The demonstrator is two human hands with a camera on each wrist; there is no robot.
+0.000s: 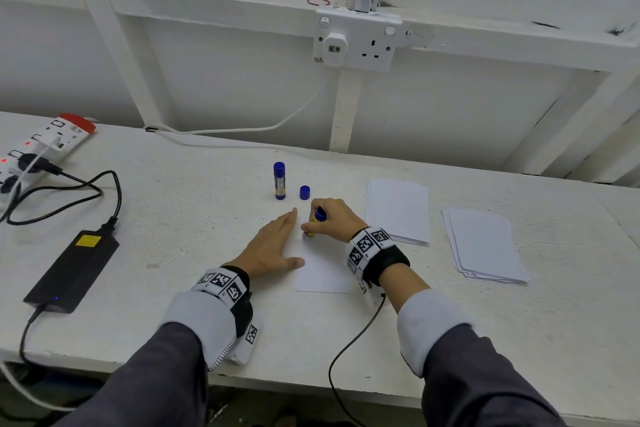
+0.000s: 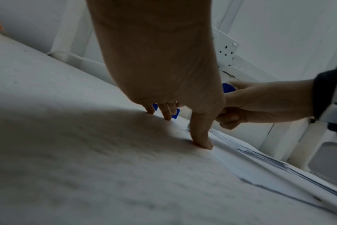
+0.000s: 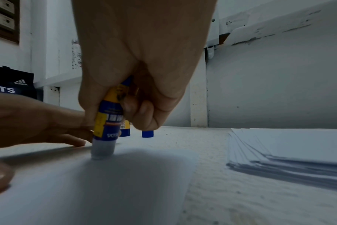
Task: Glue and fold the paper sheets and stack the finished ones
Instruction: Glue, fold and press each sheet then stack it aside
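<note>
The right hand (image 1: 332, 218) grips an uncapped glue stick (image 3: 106, 126) with curled fingers and presses its tip on the far end of a paper sheet (image 1: 323, 274), while the left hand (image 1: 273, 246) lies flat with straight fingers, its thumb holding the sheet's left edge on the desk (image 1: 194, 218). This looks like the gluing step, and the next move probably needs an even stroke before folding. The blue cap (image 1: 304, 192) and a second glue stick (image 1: 279, 181) stand just beyond, with two paper stacks (image 1: 398, 211) to the right.
</note>
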